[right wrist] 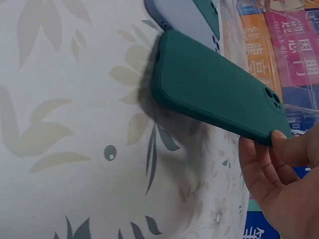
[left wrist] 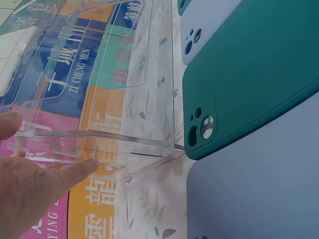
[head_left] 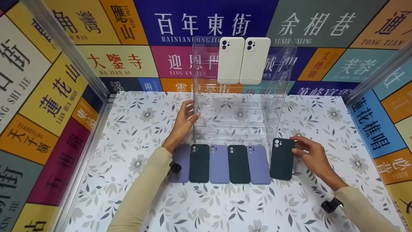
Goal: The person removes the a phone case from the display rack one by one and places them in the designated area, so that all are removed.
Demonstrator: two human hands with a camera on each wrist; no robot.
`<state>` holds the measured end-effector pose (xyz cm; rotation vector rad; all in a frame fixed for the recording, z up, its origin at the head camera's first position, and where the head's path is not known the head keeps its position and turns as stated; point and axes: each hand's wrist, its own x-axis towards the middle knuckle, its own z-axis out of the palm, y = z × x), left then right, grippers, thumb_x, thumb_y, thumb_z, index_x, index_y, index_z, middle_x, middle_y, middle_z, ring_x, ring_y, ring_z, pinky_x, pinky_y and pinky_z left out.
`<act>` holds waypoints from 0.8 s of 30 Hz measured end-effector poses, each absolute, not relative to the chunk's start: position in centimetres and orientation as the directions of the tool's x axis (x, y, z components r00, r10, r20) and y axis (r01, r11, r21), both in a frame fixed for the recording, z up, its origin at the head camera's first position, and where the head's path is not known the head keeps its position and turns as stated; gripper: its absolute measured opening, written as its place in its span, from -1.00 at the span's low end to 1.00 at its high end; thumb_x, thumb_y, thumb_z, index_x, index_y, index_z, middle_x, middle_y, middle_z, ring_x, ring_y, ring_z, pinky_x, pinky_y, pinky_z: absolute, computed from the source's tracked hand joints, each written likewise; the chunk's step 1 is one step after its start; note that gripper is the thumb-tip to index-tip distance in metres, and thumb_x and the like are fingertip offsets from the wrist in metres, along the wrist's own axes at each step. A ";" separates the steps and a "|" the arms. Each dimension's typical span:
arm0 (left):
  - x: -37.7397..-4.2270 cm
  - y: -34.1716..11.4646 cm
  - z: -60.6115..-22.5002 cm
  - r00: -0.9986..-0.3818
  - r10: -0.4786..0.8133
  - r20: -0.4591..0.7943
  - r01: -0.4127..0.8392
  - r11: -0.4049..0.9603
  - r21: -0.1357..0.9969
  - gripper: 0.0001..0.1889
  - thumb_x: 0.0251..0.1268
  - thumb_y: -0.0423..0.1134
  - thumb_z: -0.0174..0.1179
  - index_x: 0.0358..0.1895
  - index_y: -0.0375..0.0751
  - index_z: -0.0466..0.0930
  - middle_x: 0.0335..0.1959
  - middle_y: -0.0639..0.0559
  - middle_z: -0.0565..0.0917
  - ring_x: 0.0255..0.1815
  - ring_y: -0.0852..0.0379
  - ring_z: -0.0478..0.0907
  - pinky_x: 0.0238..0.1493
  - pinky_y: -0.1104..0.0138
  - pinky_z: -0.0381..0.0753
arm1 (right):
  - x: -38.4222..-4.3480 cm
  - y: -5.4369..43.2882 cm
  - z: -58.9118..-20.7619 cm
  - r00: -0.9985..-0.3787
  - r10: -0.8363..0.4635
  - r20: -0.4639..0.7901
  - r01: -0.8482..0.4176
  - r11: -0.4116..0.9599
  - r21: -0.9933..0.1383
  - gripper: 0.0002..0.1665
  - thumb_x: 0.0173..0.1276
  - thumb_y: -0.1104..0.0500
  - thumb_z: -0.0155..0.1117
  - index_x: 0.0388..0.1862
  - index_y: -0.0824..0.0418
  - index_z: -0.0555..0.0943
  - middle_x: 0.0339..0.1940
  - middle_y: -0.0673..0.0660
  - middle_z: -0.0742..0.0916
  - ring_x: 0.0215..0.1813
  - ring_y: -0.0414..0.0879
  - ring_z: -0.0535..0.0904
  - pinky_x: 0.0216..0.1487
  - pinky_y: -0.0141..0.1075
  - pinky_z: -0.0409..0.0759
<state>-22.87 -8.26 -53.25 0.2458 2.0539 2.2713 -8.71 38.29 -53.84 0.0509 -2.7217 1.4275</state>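
My right hand (head_left: 311, 154) pinches a dark green phone case (head_left: 282, 161) between thumb and fingers near its camera-hole end. In the right wrist view that green case (right wrist: 214, 84) is tilted above the table, with its shadow beneath. My left hand (head_left: 185, 121) grips the left side panel of a clear plastic display stand (head_left: 231, 100), thumb on one face and fingers on the other. Two white phone cases (head_left: 230, 61) stand side by side on the stand's top tier. In front of it, purple (head_left: 219, 166) and dark green (head_left: 238, 166) phone cases alternate in a row.
The table (head_left: 135, 193) has a leaf-and-flower print. Behind and at both sides rise walls of coloured panels (head_left: 206, 19) with large characters. My left forearm partly covers the leftmost purple case (head_left: 183, 175). The stand's lower tiers hold no cases.
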 end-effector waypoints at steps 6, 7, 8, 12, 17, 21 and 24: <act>-22.9 -8.3 -53.1 -0.985 0.158 0.067 0.054 -0.089 0.995 -0.45 0.60 -0.53 0.18 0.54 -0.37 0.27 0.59 -0.48 0.38 0.59 -0.35 0.42 0.55 -0.15 0.48 | -9.2 38.4 -55.1 -0.999 -0.030 0.017 -0.032 0.615 -0.788 -0.46 0.48 0.51 0.41 0.41 0.39 0.66 -0.01 0.38 0.76 -0.15 -0.24 0.77 -0.24 -0.42 0.75; -22.9 -8.3 -53.2 -0.985 0.160 0.067 0.054 -0.089 0.995 -0.44 0.60 -0.53 0.18 0.55 -0.38 0.26 0.60 -0.49 0.37 0.60 -0.37 0.41 0.55 -0.15 0.47 | -9.2 38.4 -55.2 -0.999 -0.035 0.010 -0.029 0.621 -0.783 -0.47 0.48 0.51 0.41 0.41 0.39 0.66 -0.02 0.37 0.76 -0.16 -0.26 0.75 -0.24 -0.40 0.76; -22.9 -8.3 -53.2 -0.984 0.162 0.068 0.054 -0.091 0.994 -0.44 0.60 -0.53 0.18 0.56 -0.40 0.25 0.60 -0.50 0.37 0.60 -0.38 0.41 0.55 -0.15 0.47 | -9.3 38.4 -55.3 -0.999 -0.042 0.001 -0.027 0.621 -0.783 -0.47 0.48 0.51 0.41 0.40 0.40 0.66 -0.04 0.36 0.75 -0.18 -0.28 0.74 -0.25 -0.39 0.76; -22.8 -8.3 -53.1 -0.983 0.172 0.067 0.051 -0.099 0.994 -0.43 0.62 -0.52 0.17 0.58 -0.38 0.24 0.61 -0.49 0.35 0.62 -0.44 0.36 0.54 -0.17 0.47 | -9.5 38.1 -55.7 -0.998 -0.055 -0.026 -0.015 0.630 -0.776 -0.47 0.47 0.50 0.42 0.40 0.44 0.65 -0.05 0.37 0.77 -0.19 -0.26 0.72 -0.26 -0.35 0.77; -22.7 -8.4 -53.1 -0.983 0.171 0.066 0.049 -0.102 0.994 -0.45 0.62 -0.52 0.18 0.56 -0.32 0.27 0.60 -0.44 0.37 0.62 -0.47 0.34 0.53 -0.16 0.48 | -9.7 37.7 -56.2 -0.998 -0.049 -0.040 -0.001 0.647 -0.762 -0.48 0.47 0.50 0.41 0.40 0.48 0.64 -0.03 0.41 0.78 -0.16 -0.17 0.74 -0.27 -0.37 0.76; -22.8 -8.4 -53.1 -0.984 0.169 0.063 0.046 -0.100 0.994 -0.46 0.62 -0.50 0.18 0.54 -0.31 0.28 0.61 -0.41 0.37 0.63 -0.44 0.34 0.54 -0.15 0.47 | -9.7 37.4 -56.6 -0.997 -0.048 -0.060 0.014 0.651 -0.759 -0.50 0.49 0.50 0.38 0.38 0.49 0.64 0.02 0.45 0.78 -0.15 -0.12 0.77 -0.28 -0.39 0.76; -22.7 -8.4 -53.1 -0.984 0.170 0.059 0.043 -0.097 0.994 -0.46 0.62 -0.50 0.18 0.55 -0.30 0.28 0.61 -0.40 0.38 0.62 -0.40 0.36 0.54 -0.15 0.47 | -9.7 37.3 -56.8 -0.997 -0.043 -0.070 0.025 0.650 -0.759 -0.53 0.50 0.50 0.38 0.36 0.50 0.65 0.03 0.45 0.78 -0.18 -0.13 0.78 -0.28 -0.38 0.76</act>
